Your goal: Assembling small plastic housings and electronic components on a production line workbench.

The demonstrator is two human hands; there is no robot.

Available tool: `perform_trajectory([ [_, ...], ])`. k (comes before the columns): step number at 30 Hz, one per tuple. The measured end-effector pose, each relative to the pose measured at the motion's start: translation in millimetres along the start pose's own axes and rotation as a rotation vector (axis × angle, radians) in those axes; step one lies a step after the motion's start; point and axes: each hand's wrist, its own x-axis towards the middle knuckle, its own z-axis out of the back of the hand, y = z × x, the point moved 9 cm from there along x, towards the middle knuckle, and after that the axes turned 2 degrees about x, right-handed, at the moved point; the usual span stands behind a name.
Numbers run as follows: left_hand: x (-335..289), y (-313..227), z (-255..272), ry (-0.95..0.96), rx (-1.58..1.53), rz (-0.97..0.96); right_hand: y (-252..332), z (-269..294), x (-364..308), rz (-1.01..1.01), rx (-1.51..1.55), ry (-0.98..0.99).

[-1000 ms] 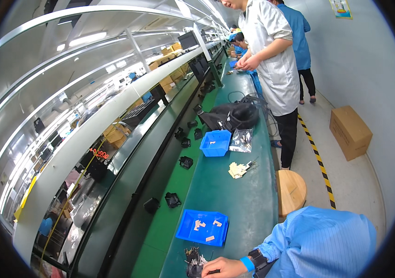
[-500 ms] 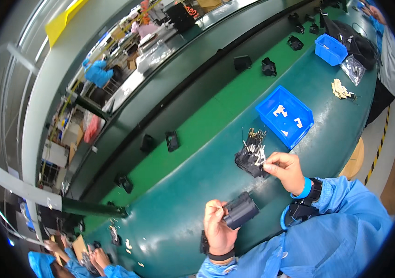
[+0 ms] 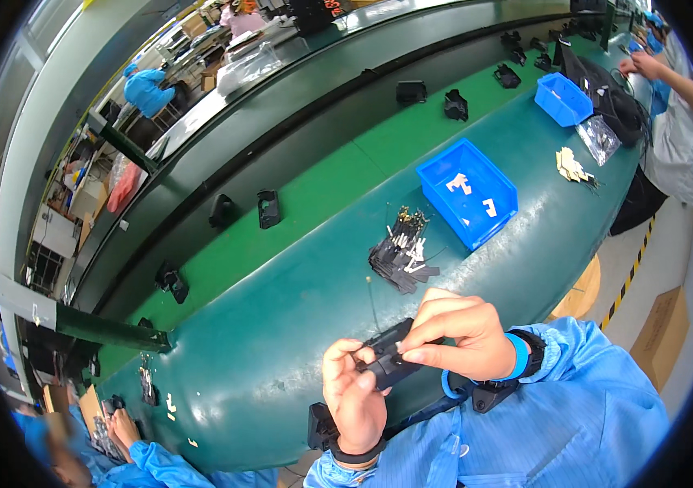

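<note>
Close in front of me, my left hand (image 3: 355,398) is closed around a black plastic housing (image 3: 389,371), holding it tilted above the green table. My right hand (image 3: 464,333) pinches at the housing's right end, with a small whitish bit showing at the fingertips. A thin black cable (image 3: 373,302) with a gold-coloured tip sticks up behind the housing; its lower end is hidden. Beyond the hands lies a pile of black antenna cables (image 3: 402,252) with white and gold ends. A blue bin (image 3: 497,229) with a few white pieces stands to its right.
A green conveyor belt (image 3: 322,183) carrying several black housings (image 3: 268,209) runs past the table. Farther right are another blue bin (image 3: 564,99), a clear plastic bag (image 3: 599,140) and cream-coloured pieces (image 3: 572,166). Co-workers sit at lower left and stand at far right.
My right hand has moved from the cable pile to the housing, and a cable now stands up there. My left hand has turned the housing. The view has shifted.
</note>
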Motion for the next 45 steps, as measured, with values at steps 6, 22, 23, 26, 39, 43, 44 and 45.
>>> perform_trajectory([
  [6,-4.5,1.8,-5.3,0.070,0.083,-0.063,-0.3,1.5,0.8,0.015,-0.047,0.040],
  [22,4.8,-4.6,-17.6,0.039,0.232,-0.183,-20.6,4.1,-2.7,-0.104,0.020,-0.012],
  [23,5.9,-2.6,-16.6,0.026,0.198,-0.159,-21.9,4.7,-2.7,-0.108,0.027,-0.015],
  [26,9.1,-5.0,-19.3,-0.019,0.277,-0.203,-24.5,5.5,-2.6,-0.120,-0.004,-0.022],
  [39,15.2,2.9,-14.6,-0.032,0.129,-0.156,-29.7,6.8,-1.6,-0.117,-0.059,-0.005],
  [43,15.4,3.4,-22.2,0.035,0.012,-0.106,-30.6,8.1,-1.9,-0.108,-0.052,-0.018],
  [44,14.8,3.5,-22.2,0.029,0.000,-0.106,-30.3,8.3,-2.2,-0.106,-0.047,-0.019],
  [45,14.7,4.2,-24.3,0.029,0.001,-0.106,-30.2,8.5,-2.3,-0.107,-0.046,-0.020],
])
